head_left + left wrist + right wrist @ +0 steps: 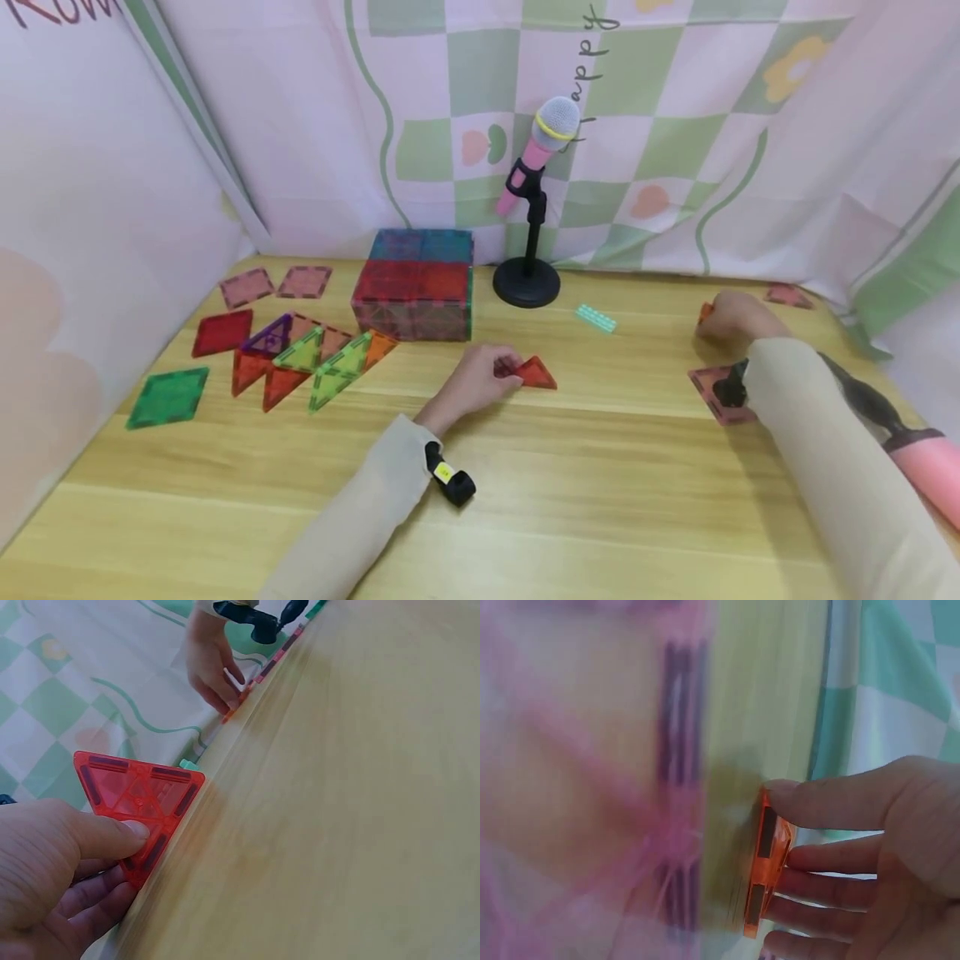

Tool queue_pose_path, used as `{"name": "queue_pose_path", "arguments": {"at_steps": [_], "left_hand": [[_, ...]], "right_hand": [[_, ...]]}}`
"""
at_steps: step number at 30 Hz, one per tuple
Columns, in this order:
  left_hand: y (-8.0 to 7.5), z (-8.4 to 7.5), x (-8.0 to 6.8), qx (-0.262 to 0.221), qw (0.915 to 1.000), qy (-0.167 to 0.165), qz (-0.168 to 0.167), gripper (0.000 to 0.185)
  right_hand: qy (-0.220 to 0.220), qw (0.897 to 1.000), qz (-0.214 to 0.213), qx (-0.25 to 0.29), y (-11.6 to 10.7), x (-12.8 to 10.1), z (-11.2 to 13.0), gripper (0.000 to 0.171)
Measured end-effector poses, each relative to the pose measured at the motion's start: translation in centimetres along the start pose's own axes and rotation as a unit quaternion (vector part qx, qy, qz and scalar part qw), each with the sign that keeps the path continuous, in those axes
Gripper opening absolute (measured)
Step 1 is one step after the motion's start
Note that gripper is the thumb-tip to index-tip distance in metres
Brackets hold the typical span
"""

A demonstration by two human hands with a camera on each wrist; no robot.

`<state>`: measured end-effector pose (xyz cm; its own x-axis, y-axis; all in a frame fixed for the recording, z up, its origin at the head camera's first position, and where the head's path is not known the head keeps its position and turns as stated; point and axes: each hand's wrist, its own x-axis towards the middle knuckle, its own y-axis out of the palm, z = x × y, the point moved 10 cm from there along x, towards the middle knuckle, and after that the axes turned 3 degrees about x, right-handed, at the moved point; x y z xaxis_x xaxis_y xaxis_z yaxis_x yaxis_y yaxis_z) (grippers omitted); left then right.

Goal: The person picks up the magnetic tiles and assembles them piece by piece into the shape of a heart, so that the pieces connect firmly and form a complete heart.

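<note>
Item: magnetic tile set, in use on a wooden table (570, 500).

Step in hand, as judged: both hands are picking up single tiles from the table; a built cube (417, 286) is standing at the far centre, so the next move is likely calling for each tile to be lifted clear and carried left toward it, edge to edge.

Left hand (474, 385): pinching a red triangle tile (536, 372) near the table's middle. The left wrist view is showing the thumb (105, 834) lying on the tile's face and fingers curling beneath, with the tile (139, 802) tilting up off the surface.

Right hand (733, 317): working at the far right. The right wrist view is showing thumb and fingers (832, 881) closing narrowly around an orange tile (768, 871), gripped on edge; its shape cannot be told.

Other stock:
- pink square tile (716, 392), lying just near of the right hand;
- loose triangles (311, 360) and squares, lying at left;
- green square tile (169, 397), lying at near left;
- toy microphone on stand (534, 208), standing right of the cube;
- small teal piece (597, 317), lying between stand and right hand.
</note>
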<state>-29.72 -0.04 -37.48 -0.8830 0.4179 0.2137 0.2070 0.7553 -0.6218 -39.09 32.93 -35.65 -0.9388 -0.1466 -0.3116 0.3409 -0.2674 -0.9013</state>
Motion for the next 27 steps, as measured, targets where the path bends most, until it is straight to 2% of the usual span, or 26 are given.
{"name": "queue_pose_path", "arguments": {"at_steps": [4, 10, 15, 19, 27], "left_hand": [[0.0, 0.0, 0.1, 0.002, 1.0, -0.004, 0.003, 0.009], [0.1, -0.1, 0.0, 0.004, 1.0, 0.008, -0.003, 0.01], [0.3, -0.2, -0.1, 0.0, 0.9998, 0.02, -0.006, 0.009], [0.3, 0.0, -0.1, 0.002, 0.9998, 0.017, -0.009, 0.01], [0.1, 0.0, -0.2, 0.007, 0.9998, 0.015, -0.008, 0.01]], "right_hand": [[-0.007, 0.999, -0.017, 0.035, -0.1, 0.4, 0.6, 0.034], [-0.033, 0.993, -0.069, 0.087, -0.1, 0.4, 1.8, 0.042], [-0.054, 0.99, -0.099, 0.084, 0.3, -0.2, 2.8, 0.047], [-0.073, 0.988, -0.109, 0.078, 0.5, -1.0, 4.2, 0.051], [-0.131, 0.979, -0.125, 0.096, 0.7, -3.2, 7.9, 0.033]]}}
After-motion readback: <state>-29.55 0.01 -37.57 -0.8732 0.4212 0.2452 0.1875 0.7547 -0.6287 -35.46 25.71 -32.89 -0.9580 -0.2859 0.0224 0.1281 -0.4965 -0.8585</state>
